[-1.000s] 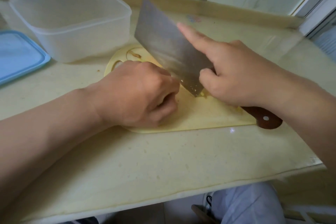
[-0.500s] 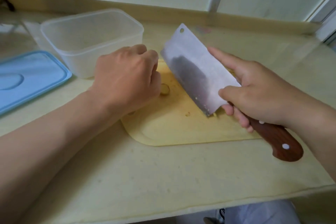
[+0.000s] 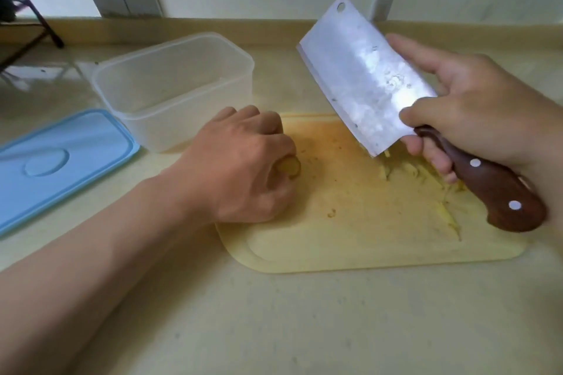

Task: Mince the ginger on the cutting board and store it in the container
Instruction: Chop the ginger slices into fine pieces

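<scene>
Lying at the left side of the cutting board (image 3: pixel 350 240), the ginger stub (image 3: pixel 288 166) showed its pale cut face to the right, its long axis running roughly left to right. Cut shreds of ginger (image 3: pixel 420 173) lay scattered on the right of the board, under the cleaver (image 3: pixel 362 76). The cleaver slanted from its wooden handle at the near right up to a holed corner at the far left, edge facing down and left. The board sat on a beige counter (image 3: pixel 274 320), with an open clear container (image 3: pixel 173 85) just behind its left end and a blue lid (image 3: pixel 58 158) flat beside that. A pale wall rose behind. The left hand (image 3: pixel 243 164) rested on the board, fingers curled round the stub. The right hand (image 3: pixel 475 106) gripped the handle, thumb on the blade's flat and forefinger stretched behind the blade.
</scene>
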Tool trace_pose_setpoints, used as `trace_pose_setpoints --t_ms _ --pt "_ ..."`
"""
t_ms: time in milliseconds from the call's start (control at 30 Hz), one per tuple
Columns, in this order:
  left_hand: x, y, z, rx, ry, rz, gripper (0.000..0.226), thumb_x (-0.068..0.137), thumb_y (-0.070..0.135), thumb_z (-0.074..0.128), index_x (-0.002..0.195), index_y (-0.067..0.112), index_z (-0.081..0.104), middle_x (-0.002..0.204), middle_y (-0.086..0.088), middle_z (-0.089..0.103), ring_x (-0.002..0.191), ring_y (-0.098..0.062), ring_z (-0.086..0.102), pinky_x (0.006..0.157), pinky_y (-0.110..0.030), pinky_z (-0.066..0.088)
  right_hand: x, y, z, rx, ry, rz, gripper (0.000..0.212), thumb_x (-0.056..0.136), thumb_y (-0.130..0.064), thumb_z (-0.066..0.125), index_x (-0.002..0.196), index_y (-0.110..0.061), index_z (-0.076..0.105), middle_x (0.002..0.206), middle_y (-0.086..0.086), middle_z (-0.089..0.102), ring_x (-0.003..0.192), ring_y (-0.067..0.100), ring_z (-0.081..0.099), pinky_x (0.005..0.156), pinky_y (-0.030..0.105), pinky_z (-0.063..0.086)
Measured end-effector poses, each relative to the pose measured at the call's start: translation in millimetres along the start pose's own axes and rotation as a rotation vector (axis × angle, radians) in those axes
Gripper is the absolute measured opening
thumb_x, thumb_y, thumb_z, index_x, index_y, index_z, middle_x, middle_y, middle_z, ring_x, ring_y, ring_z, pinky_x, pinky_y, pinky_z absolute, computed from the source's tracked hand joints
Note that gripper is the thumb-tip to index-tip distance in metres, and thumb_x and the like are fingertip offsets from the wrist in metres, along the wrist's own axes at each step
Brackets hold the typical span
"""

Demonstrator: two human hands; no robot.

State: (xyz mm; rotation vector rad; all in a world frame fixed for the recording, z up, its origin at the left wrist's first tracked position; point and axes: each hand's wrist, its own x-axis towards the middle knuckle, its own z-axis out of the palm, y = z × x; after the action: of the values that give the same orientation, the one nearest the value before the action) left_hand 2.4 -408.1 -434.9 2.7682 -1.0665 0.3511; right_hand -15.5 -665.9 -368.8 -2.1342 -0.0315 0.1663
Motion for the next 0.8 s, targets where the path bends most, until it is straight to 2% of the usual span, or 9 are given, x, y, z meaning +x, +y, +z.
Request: trace_pose_setpoints --t_ms 67,167,267,367,500,567,700,800 --pt "0.4 -1.9 1.8 -0.033 0.031 0.006 0.039 0.078 0.045 0.05 0.1 0.02 0.072 0.091 -0.001 0.062 0.08 -0.027 0.054 0.073 -0.044 0.046 4.7 1.7 4.5 0.022 -0.005 -0.024 0.089 0.096 0.004 0.05 0.119 -0.082 0.047 0.058 0.019 0.059 0.036 0.023 0.048 0.043 0.034 0.048" --pt "1.4 -3.2 6.7 -0.066 0.086 0.013 0.025 0.082 0.034 0.057 0.095 0.018 0.07 0.084 0.0 0.063 0.075 -0.026 0.055 0.071 -0.044 0.048 7.7 10.9 5.6 0.028 -0.025 -0.041 0.088 0.096 0.005 0.051 0.139 -0.072 0.043 0.063 0.026 0.059 0.037 0.025 0.049 0.045 0.036 0.05" --pt "1.6 -4.1 10.0 -0.082 0.147 -0.015 0.02 0.082 0.026 0.06 0.094 0.014 0.069 0.084 -0.002 0.064 0.075 -0.027 0.057 0.07 -0.046 0.05 6.8 17.8 5.1 0.003 -0.035 -0.038 0.089 0.096 0.005 0.051 0.144 -0.069 0.039 0.064 0.03 0.059 0.037 0.027 0.05 0.045 0.039 0.05" --pt "1.5 -5.0 12.2 -0.07 0.201 -0.044 0.019 0.084 0.022 0.061 0.096 0.011 0.07 0.084 -0.003 0.066 0.073 -0.03 0.06 0.07 -0.045 0.052 3.5 19.3 5.9 -0.005 -0.027 -0.046 0.09 0.096 0.005 0.051 0.146 -0.069 0.036 0.063 0.029 0.059 0.036 0.028 0.05 0.044 0.039 0.05" --pt "1.9 -7.1 9.6 -0.084 0.244 -0.121 0.023 0.088 0.02 0.058 0.104 0.011 0.072 0.084 -0.002 0.067 0.071 -0.027 0.06 0.065 -0.04 0.053 -1.7 16.2 10.1 -0.008 -0.059 -0.044 0.092 0.096 0.006 0.049 0.145 -0.071 0.035 0.069 0.044 0.055 0.036 0.025 0.051 0.044 0.038 0.049" --pt "2.6 -8.8 5.5 -0.101 0.262 -0.172 0.026 0.088 0.021 0.056 0.107 0.011 0.071 0.085 -0.001 0.066 0.071 -0.023 0.059 0.064 -0.038 0.053 -2.4 17.2 12.6 -0.014 -0.075 -0.04 0.093 0.096 0.007 0.048 0.143 -0.073 0.035 0.069 0.043 0.055 0.036 0.022 0.051 0.043 0.036 0.048" --pt "6.4 -12.5 -1.1 -0.198 0.233 -0.297 0.037 0.086 0.026 0.047 0.115 0.016 0.066 0.081 0.007 0.061 0.074 -0.018 0.055 0.066 -0.037 0.051 -2.2 21.1 15.6 -0.001 -0.1 -0.014 0.094 0.096 0.006 0.05 0.138 -0.077 0.036 0.068 0.036 0.059 0.038 0.03 0.048 0.043 0.037 0.049" --pt "7.5 -16.8 -4.0 -0.235 0.22 -0.344 0.035 0.082 0.026 0.044 0.106 0.017 0.069 0.076 0.006 0.062 0.073 -0.019 0.055 0.065 -0.037 0.05 -2.9 21.3 14.4 0.019 -0.092 -0.001 0.091 0.096 0.004 0.05 0.142 -0.074 0.035 0.069 0.044 0.055 0.036 0.022 0.051 0.046 0.04 0.05"
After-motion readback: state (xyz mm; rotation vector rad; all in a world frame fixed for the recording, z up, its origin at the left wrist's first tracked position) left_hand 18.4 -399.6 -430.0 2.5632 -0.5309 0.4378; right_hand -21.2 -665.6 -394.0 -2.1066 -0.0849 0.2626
